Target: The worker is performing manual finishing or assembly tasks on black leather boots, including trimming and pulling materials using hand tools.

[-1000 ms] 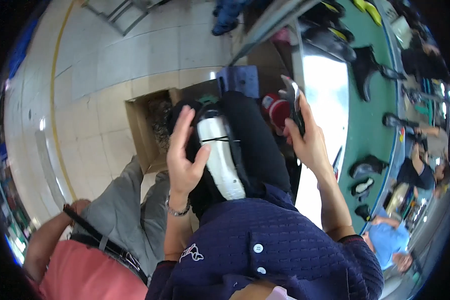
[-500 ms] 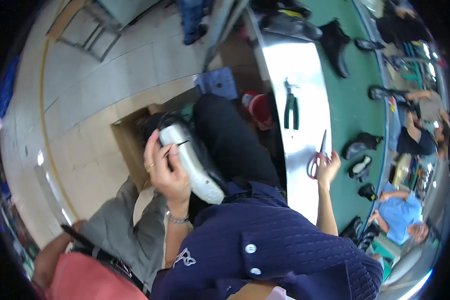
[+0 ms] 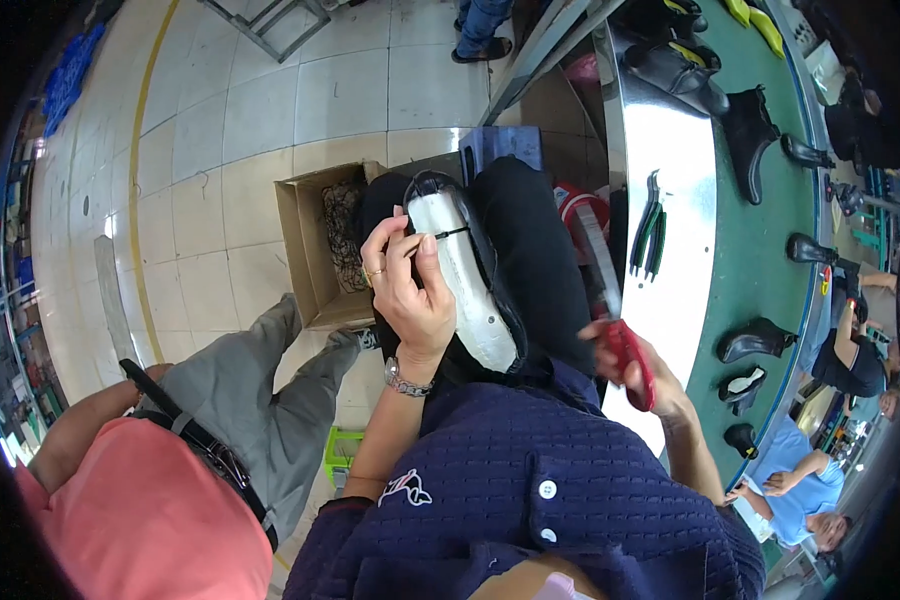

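Observation:
A black shoe upper with a white underside (image 3: 473,300) rests bottom-up across my lap. My left hand (image 3: 415,305) is at its left edge, thumb and finger pinching a thin black cord (image 3: 450,233) that crosses the white face. In my right hand (image 3: 667,385) is a pair of scissors, gripped by its red handles (image 3: 630,362). The scissor blades (image 3: 599,262) point away from me, above the bench edge, apart from the shoe. Motion slightly blurs the scissors and the right-hand fingers.
A metal bench (image 3: 675,150) at right carries green-handled pliers (image 3: 651,232). Beyond it, a green conveyor (image 3: 760,240) holds several black boots. A cardboard box (image 3: 305,255) and a red bucket (image 3: 570,205) stand by my knees. At left stands a person in a pink shirt (image 3: 160,510).
My right hand has lifted the scissors off the bench and brought them left toward my lap. My left hand stays on the shoe and now pinches the cord. The view has shifted.

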Available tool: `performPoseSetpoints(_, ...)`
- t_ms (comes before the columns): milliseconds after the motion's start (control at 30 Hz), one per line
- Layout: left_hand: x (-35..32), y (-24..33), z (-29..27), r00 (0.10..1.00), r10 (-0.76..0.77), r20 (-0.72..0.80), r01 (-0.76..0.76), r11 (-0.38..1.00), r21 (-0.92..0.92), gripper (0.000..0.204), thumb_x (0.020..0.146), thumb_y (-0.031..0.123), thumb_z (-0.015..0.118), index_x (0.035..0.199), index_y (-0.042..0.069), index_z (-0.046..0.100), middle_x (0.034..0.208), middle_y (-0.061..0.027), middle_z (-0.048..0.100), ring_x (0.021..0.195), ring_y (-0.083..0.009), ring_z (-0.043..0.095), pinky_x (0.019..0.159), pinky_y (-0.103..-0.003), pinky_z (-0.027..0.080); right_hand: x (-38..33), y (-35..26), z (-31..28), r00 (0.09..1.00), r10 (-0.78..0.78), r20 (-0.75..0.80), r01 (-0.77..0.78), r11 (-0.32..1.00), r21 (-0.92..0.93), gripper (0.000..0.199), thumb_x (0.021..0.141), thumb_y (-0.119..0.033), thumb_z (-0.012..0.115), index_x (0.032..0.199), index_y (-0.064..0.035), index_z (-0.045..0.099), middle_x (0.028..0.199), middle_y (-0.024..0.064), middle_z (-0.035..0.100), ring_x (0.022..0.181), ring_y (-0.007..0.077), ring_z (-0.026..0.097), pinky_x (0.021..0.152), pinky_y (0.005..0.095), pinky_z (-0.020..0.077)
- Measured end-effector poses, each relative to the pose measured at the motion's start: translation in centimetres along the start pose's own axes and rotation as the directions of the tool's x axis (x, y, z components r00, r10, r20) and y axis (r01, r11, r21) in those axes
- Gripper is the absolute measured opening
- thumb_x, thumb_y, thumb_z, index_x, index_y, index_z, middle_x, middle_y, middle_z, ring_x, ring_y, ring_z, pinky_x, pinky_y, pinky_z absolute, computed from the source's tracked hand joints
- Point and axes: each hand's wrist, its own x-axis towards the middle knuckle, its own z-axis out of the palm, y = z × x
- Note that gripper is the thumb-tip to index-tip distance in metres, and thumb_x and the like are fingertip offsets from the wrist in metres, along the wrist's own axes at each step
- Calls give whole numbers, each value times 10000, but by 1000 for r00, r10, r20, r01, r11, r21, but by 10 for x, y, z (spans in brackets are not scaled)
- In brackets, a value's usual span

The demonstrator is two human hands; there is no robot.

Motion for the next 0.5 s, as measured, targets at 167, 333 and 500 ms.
performPoseSetpoints(167,3,1,4,1000,28,-7,-28,1000,-9,81,921,35,570,934,-44,577,1109,-171,500,1088,-351,584,940,-408,525,30,-24,40,930,251,269,-236,968,-89,715,846,-701,538,1148,-53,570,693,-46,441,607,65,460,553,216,364)
performPoseSetpoints(333,5,-2,6,998,65,0,-65,998,-10,57,918,14,559,936,-39,571,1118,-176,497,1106,-375,582,935,-409,507,54,-23,62,939,314,137,-310,949,-51,611,959,-608,410,970,-26,596,613,-26,479,543,67,487,486,217,377)
performPoseSetpoints(500,3,-6,9,997,37,-70,-45,992,-119,67,940,17,516,921,-25,564,1042,-162,596,1133,-395,575,896,-400,487,53,-18,69,999,17,-28,-29,877,-480,471,943,-472,565,835,-16,615,558,25,516,495,125,517,466,303,406)
